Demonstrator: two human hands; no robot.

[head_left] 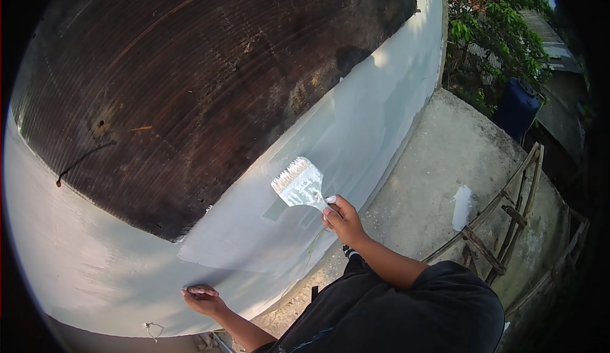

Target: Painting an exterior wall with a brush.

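A wide flat paintbrush (300, 186), its handle and face smeared with white paint, is gripped in my right hand (345, 222). Its bristles point up and left, over the pale painted wall (376, 124). I cannot tell whether they touch it. My left hand (203, 299) is curled closed near the lower part of the same wall, and what its fingers hold, if anything, cannot be made out. A whiter patch of paint (222, 242) covers the wall between my two hands, with greyish bare streaks beside the brush.
A dark, rusty corrugated metal sheet (190, 92) borders the wall above. To the right, a concrete ledge (419, 169) carries a white paint mark (462, 207). A wooden ladder-like frame (508, 219), a blue barrel (516, 105) and a leafy tree (495, 29) stand beyond.
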